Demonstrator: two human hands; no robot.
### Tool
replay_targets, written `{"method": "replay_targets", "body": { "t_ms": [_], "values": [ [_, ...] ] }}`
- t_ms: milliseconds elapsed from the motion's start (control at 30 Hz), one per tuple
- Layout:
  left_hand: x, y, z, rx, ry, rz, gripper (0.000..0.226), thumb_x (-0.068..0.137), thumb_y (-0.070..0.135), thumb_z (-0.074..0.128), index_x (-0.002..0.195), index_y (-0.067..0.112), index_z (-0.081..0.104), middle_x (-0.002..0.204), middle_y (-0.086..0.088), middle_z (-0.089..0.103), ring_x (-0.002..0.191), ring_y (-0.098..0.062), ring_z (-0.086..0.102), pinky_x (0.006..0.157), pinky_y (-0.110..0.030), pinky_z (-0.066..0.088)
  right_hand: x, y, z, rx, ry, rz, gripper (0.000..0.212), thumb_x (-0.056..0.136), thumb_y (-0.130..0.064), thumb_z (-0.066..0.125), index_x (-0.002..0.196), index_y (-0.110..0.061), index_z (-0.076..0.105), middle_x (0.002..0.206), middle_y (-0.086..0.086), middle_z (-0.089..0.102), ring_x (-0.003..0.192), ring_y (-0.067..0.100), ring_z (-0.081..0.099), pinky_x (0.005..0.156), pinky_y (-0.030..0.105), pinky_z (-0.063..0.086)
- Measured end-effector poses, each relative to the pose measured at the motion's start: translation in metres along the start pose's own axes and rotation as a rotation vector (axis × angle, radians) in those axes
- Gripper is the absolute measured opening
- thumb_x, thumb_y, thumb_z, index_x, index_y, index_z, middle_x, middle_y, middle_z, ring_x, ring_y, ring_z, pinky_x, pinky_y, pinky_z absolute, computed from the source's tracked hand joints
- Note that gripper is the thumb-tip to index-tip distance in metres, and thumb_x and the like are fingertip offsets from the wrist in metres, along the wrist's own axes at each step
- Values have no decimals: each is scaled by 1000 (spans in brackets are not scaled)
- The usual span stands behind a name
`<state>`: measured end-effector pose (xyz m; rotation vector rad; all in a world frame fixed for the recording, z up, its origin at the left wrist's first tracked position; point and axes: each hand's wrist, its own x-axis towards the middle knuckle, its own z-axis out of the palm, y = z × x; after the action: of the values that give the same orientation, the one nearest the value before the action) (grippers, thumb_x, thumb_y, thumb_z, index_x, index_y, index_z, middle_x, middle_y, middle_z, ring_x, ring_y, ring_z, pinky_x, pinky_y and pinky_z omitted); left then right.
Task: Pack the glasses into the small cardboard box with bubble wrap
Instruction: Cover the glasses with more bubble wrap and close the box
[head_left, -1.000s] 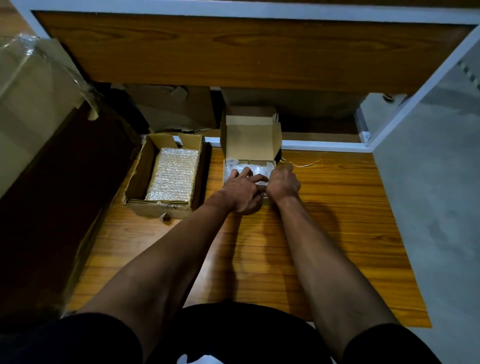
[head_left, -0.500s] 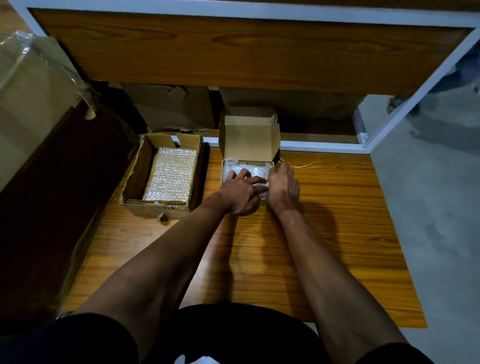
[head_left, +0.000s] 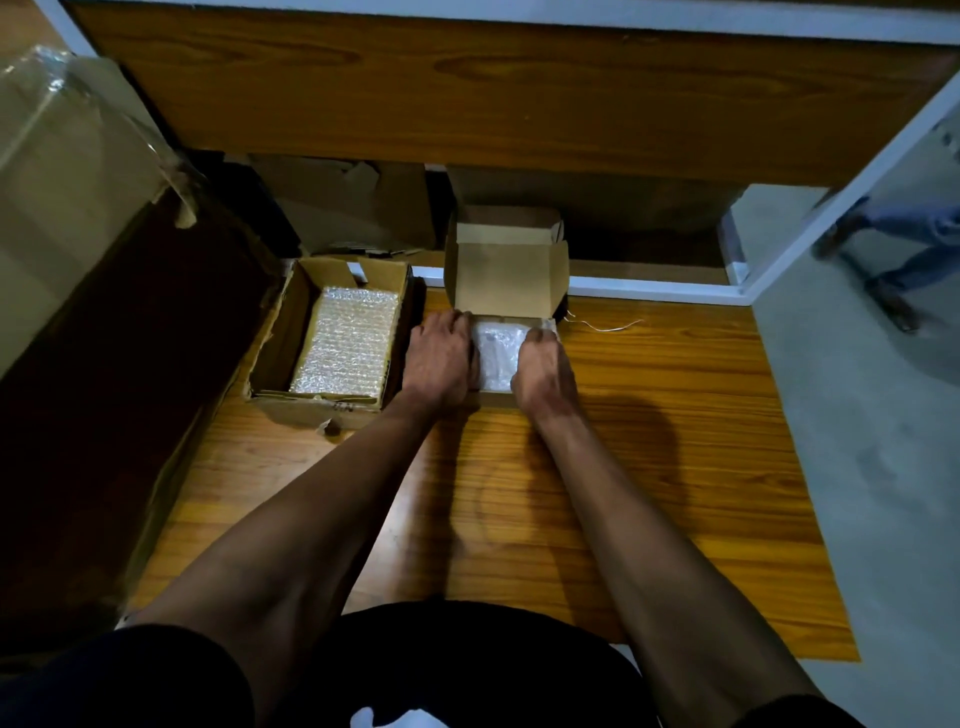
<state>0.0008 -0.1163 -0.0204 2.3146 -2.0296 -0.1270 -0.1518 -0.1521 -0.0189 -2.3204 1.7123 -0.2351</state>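
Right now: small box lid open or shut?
Open. The lid of the small cardboard box stands up behind the bubble wrap inside, with the left hand and right hand at its sides.

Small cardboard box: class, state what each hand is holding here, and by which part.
The left hand grips the small cardboard box's left wall; the right hand grips its right wall. Bubble wrap lies between them.

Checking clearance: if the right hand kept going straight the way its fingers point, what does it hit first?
Probably the raised lid of the small cardboard box. The right hand sits on the box's right edge beside the bubble wrap, pointing away from the person. Depth is unclear.
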Motion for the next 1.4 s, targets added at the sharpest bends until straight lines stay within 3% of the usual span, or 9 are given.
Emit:
{"method": "replay_targets", "body": {
  "t_ms": [233, 367, 533, 667, 833, 933, 1200, 1300, 1400],
  "values": [
    [-1, 0, 4, 73, -54, 16, 69, 102, 40, 52, 159, 7, 33, 156, -14, 44, 134, -34, 41, 107, -46, 42, 16, -2, 7, 27, -29, 66, 47, 90, 1, 66, 133, 10, 51, 120, 25, 62, 107, 34, 62, 84, 39, 60],
    [-3, -1, 1, 169, -125, 80, 84, 91, 38, 66, 159, 4, 29, 156, -16, 44, 138, -36, 37, 113, -47, 37, 19, 1, 14, -33, -41, 68, 46, 92, -11, 64, 134, 6, 53, 115, 19, 66, 103, 31, 60, 81, 34, 38],
    [2, -3, 1, 232, -136, 169, 96, 76, 50, 79, 150, 4, 39, 148, -18, 49, 138, -35, 41, 117, -47, 34, 17, -8, 14, -183, -69, -4, 28, 98, -11, 51, 123, -2, 61, 115, 18, 63, 104, 29, 58, 81, 35, 37],
    [3, -4, 3, 255, -106, 205, 84, 79, 44, 72, 146, 6, 39, 144, -17, 47, 131, -35, 47, 112, -47, 37, 6, -13, 12, -327, -136, -62, 23, 97, -15, 47, 114, -8, 62, 105, 14, 62, 94, 26, 56, 90, 39, 44],
    [5, 0, 3, 267, -113, 201, 91, 72, 48, 79, 141, 5, 40, 136, -14, 47, 126, -29, 51, 112, -46, 35, 12, -11, 20, -50, -108, 45, 31, 99, -4, 41, 121, 6, 61, 119, 24, 61, 108, 35, 58, 93, 41, 47],
    [5, 5, 3, 268, -159, 178, 90, 72, 48, 79, 141, 6, 40, 132, -10, 44, 128, -25, 46, 110, -53, 33, 20, -7, 18, 21, -75, 7, 28, 98, -7, 54, 118, 9, 61, 120, 25, 61, 108, 36, 57, 97, 41, 46],
    [10, 8, 7, -67, -146, 42, 63, 93, 33, 65, 144, 10, 36, 140, -13, 42, 122, -28, 56, 109, -59, 28, 29, 1, 9, 81, -97, 18, 25, 91, 11, 55, 115, 18, 58, 112, 32, 62, 105, 42, 62, 86, 45, 55],
    [7, 2, 4, -130, -164, 33, 85, 81, 31, 82, 147, 11, 34, 145, -9, 40, 136, -29, 43, 112, -59, 27, 23, 7, 19, 72, 94, -58, 26, 79, 14, 45, 98, 22, 61, 87, 31, 62, 77, 43, 64, 65, 43, 56],
    [-3, -3, 3, -52, -111, 7, 101, 72, 38, 89, 153, 14, 34, 147, -10, 39, 134, -32, 36, 106, -55, 32, 17, 9, 17, -1, 121, 19, 31, 91, 1, 40, 112, 9, 61, 110, 23, 56, 94, 33, 53, 80, 43, 53]
  ]
}}
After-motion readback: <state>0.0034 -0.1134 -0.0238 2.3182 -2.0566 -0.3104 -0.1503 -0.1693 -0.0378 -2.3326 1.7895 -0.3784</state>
